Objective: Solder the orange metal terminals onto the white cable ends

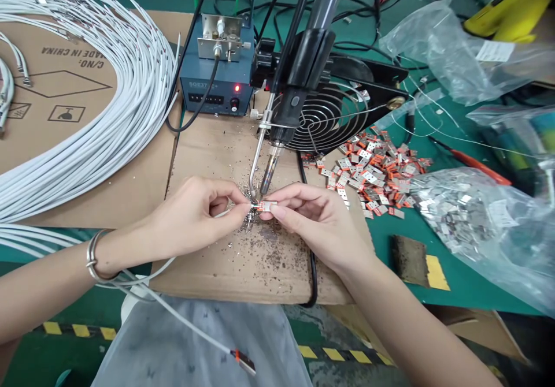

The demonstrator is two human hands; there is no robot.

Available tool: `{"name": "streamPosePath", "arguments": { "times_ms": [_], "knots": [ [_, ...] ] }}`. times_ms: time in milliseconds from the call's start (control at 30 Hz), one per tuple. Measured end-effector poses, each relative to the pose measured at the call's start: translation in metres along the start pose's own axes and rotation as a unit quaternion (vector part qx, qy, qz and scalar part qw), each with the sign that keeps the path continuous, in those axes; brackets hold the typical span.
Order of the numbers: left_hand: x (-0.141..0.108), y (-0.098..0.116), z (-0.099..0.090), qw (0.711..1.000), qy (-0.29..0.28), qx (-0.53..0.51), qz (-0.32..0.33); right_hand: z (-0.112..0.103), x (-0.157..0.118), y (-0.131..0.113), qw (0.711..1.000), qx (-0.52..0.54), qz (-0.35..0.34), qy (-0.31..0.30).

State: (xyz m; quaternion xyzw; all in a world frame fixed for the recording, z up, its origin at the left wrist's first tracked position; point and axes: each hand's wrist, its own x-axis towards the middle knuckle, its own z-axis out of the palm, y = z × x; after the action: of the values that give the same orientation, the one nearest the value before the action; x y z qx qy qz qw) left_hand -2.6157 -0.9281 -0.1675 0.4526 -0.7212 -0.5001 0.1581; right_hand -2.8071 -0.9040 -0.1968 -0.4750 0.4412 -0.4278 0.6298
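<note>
Okay, small metal-and-orange connector (270, 206) is sitting mid-board, right under the iron, its long axis running left-right between the two hands. Right hand (314, 219) is gripping it narrowly, thumb and fingertips closed on its right end, so the connector is pointing left out of that grip, orange end first. Left hand (208, 211) is pinching a white cable (224, 214) just opposite; its tip is meeting the orange end roughly in line, actual contact too small to tell. Right hand is nearer, being on the connector itself.

Soldering iron (269, 164) is slanting down from above, its tip hanging just beyond the connector; touching or not, can't tell. Thin feed tube (257, 159) is coming down beside it, to the left. Both are crowding the space between the fingertips, so they're the main obstruction.

Farther out, dark specks are littering the cardboard (203, 162). Fan (318, 118) is standing behind the iron, blue control box (217, 81) to its left. Connector heap (375, 173) is lying beyond the right hand, clear bag (463, 219) near it. Big cable bundle (113, 112) is curving along the left. Black cord (313, 271) is running under the right hand.
</note>
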Motion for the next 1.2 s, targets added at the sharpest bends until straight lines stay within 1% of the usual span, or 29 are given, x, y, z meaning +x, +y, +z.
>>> {"name": "streamPosePath", "arguments": {
  "times_ms": [200, 367, 633, 800, 1000, 1200],
  "knots": [
    [-0.0011, -0.0021, -0.0002, 1.000, 0.006, 0.000, 0.003, 0.0008, 0.0004, 0.0004, 1.000, -0.017, 0.010, 0.017],
    [-0.0006, -0.0002, -0.0009, 1.000, -0.003, -0.004, -0.005, 0.0006, -0.0006, 0.0008, 1.000, -0.019, 0.005, 0.016],
    [-0.0005, 0.0019, -0.0008, 1.000, -0.004, 0.003, -0.010, -0.0003, -0.0001, 0.0000, 1.000, -0.010, 0.002, 0.003],
    [-0.0005, 0.0023, -0.0009, 1.000, 0.002, 0.003, -0.006, 0.0001, -0.0002, 0.0001, 1.000, -0.018, 0.002, 0.008],
    [0.0003, 0.0029, -0.0021, 1.000, -0.008, 0.004, -0.018, 0.0017, -0.0018, -0.0018, 0.999, -0.030, 0.011, 0.024],
    [0.0022, 0.0000, -0.0009, 0.999, -0.024, 0.024, -0.033, 0.0019, -0.0017, -0.0016, 0.998, -0.040, 0.042, 0.025]
  ]
}}
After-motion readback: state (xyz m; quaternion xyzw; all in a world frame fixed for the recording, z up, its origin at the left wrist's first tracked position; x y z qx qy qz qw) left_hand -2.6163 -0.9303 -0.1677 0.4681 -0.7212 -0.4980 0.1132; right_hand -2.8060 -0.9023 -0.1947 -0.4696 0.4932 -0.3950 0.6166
